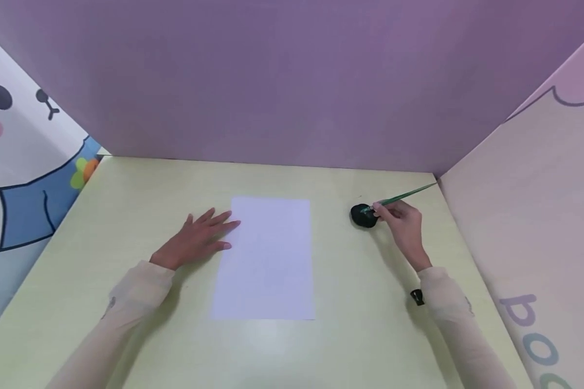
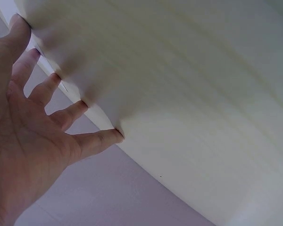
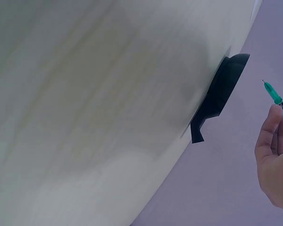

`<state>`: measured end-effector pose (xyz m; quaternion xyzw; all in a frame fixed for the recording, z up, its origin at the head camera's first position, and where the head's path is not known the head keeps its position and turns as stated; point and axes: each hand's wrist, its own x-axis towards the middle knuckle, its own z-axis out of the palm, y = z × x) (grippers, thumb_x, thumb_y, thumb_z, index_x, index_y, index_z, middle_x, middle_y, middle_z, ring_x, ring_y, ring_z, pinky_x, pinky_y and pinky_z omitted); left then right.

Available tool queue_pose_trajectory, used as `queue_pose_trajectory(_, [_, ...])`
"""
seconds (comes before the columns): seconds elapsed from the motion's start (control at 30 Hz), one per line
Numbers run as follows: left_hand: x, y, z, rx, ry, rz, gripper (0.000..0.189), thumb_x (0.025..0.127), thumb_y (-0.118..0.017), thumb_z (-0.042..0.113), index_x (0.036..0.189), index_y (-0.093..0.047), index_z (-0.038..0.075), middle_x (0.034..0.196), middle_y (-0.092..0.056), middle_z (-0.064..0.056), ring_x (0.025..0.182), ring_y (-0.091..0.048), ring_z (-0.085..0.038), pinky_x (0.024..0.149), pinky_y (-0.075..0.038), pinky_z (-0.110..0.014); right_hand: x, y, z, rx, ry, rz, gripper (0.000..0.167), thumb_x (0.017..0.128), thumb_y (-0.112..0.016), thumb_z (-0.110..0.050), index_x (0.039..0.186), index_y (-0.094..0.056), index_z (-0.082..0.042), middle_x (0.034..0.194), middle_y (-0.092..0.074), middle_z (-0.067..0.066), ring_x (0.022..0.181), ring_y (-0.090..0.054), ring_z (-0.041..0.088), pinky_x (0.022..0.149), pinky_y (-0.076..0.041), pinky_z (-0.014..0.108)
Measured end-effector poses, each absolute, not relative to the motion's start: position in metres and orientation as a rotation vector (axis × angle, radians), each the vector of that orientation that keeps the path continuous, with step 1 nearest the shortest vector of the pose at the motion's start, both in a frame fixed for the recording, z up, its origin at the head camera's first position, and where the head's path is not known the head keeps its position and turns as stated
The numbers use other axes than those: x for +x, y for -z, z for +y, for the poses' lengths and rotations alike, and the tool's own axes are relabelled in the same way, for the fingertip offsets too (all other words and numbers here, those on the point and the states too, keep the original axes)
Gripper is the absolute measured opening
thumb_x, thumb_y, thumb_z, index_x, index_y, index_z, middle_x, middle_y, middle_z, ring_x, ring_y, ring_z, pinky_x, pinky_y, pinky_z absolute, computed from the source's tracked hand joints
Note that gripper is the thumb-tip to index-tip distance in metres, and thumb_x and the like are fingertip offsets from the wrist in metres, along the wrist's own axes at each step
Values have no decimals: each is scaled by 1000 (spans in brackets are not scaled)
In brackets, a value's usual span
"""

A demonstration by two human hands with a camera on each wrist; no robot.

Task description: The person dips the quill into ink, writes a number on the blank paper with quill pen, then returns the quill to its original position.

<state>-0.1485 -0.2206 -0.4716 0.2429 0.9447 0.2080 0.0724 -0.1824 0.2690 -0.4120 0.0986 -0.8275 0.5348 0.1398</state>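
Observation:
A blank white sheet of paper (image 1: 267,259) lies on the pale table. My left hand (image 1: 197,237) is spread flat beside it, its fingertips over the paper's left edge. In the left wrist view, the fingertips of the left hand (image 2: 42,117) press down on the surface. My right hand (image 1: 403,224) pinches a slim green pen (image 1: 409,193) with a long tapered tail. The pen's tip is over a small, black, rounded dish (image 1: 365,217). In the right wrist view the pen (image 3: 272,92) shows a thin point, apart from the black dish (image 3: 221,89).
The table (image 1: 141,194) meets a purple wall (image 1: 272,81) at the back. Printed panels stand on either side, a cartoon figure (image 1: 24,146) on the left one and lettering (image 1: 540,348) on the right. A small black piece (image 1: 417,296) shows beside the right sleeve.

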Motion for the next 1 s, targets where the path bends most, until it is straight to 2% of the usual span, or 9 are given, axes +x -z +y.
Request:
queue_pose_trajectory(0.27, [-155, 465, -223, 720, -625, 2851, 59, 105, -63, 40, 159, -47, 23, 168, -37, -12, 156, -22, -51, 113, -10, -85, -191, 408, 264, 316, -1607, -2333, 19, 99, -70, 1, 99, -71, 20, 100, -69, 42, 75, -76, 21, 75, -63, 27])
queue_pose_trajectory(0.5, [-155, 459, -222, 715, -645, 2816, 59, 105, -63, 40, 160, -47, 22, 169, -36, -12, 156, -20, -52, 113, -8, -85, -192, 409, 266, 290, -1639, -2310, 18, 98, -70, 0, 100, -71, 19, 96, -68, 43, 70, -75, 10, 71, -60, 19])
queue_pose_trajectory(0.7, [-155, 460, -227, 698, -623, 2827, 60, 106, -62, 43, 160, -46, 22, 170, -35, -12, 156, -19, -52, 112, -8, -86, -196, 412, 261, 320, -1660, -2296, 19, 99, -70, 0, 101, -71, 19, 96, -68, 43, 71, -76, 18, 71, -60, 17])
queue_pose_trajectory(0.9, [-149, 470, -227, 700, -643, 2820, 60, 105, -63, 42, 159, -47, 21, 169, -35, -13, 156, -21, -53, 112, -8, -87, -190, 416, 260, 293, -1676, -2335, 19, 99, -70, -1, 102, -71, 18, 99, -70, 41, 75, -77, 23, 74, -63, 28])
queue_pose_trajectory(1.0, [-144, 476, -224, 713, -650, 2813, 60, 105, -63, 41, 159, -47, 21, 168, -36, -14, 155, -22, -54, 111, -8, -87, -185, 419, 260, 278, -1668, -2361, 18, 99, -70, -1, 101, -72, 18, 97, -71, 40, 75, -77, 23, 73, -63, 28])
